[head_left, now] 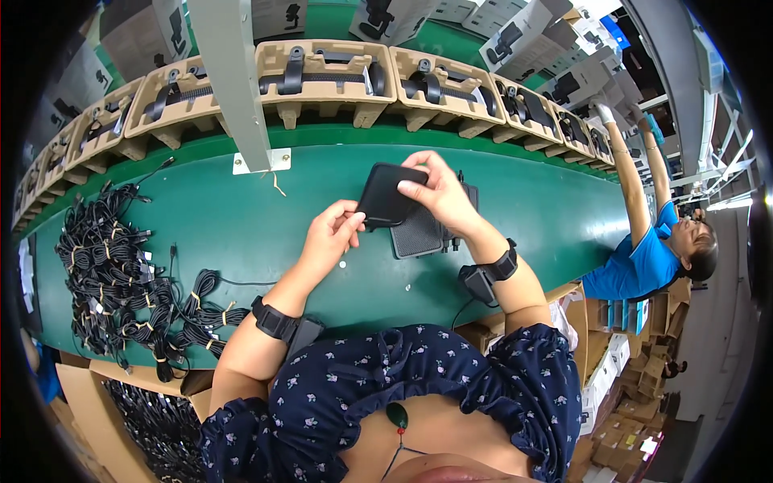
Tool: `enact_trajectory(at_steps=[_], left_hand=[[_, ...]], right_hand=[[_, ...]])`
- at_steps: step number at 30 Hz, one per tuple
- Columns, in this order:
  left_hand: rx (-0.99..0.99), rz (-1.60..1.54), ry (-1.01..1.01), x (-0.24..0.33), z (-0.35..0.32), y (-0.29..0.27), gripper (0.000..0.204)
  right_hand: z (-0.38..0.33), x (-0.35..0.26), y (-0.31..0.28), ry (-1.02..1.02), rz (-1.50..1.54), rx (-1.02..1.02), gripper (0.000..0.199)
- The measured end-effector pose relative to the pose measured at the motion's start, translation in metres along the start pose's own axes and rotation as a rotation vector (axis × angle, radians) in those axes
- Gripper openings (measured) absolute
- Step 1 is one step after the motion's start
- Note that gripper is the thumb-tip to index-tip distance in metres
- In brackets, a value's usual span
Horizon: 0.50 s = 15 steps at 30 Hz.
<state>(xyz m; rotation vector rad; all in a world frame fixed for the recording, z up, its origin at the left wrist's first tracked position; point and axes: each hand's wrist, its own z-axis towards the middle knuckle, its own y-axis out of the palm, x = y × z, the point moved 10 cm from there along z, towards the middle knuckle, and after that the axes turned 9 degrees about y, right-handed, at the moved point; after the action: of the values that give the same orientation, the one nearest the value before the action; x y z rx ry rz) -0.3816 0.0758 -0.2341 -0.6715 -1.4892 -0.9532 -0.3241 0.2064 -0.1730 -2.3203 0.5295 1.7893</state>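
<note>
Between my hands is a flat black rounded-square piece (385, 189), held tilted above the green bench. My right hand (447, 197) grips its upper right side, thumb on the face and fingers behind the edge. The fingertips of my left hand (332, 233) pinch its lower left corner. Beneath and partly hidden by it and my right hand lie dark flat parts with a mesh-like surface (417, 233) on the bench.
Bundled black cables (113, 266) are heaped at the left of the green bench (241, 209). Molded cardboard trays (322, 88) with black parts line the far side, behind a metal post (233, 88). A co-worker in blue (644, 266) reaches across at the right.
</note>
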Motion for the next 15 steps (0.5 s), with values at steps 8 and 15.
enact_trajectory(at_steps=[8, 15], left_hand=[[-0.044, 0.155, 0.046, 0.001, -0.003, 0.004, 0.021], [-0.024, 0.174, 0.033, -0.005, -0.001, 0.002, 0.02]], right_hand=[[0.007, -0.131, -0.163, -0.746, -0.125, 0.702, 0.016], [0.051, -0.134, -0.21, -0.679, -0.527, 0.939, 0.026]])
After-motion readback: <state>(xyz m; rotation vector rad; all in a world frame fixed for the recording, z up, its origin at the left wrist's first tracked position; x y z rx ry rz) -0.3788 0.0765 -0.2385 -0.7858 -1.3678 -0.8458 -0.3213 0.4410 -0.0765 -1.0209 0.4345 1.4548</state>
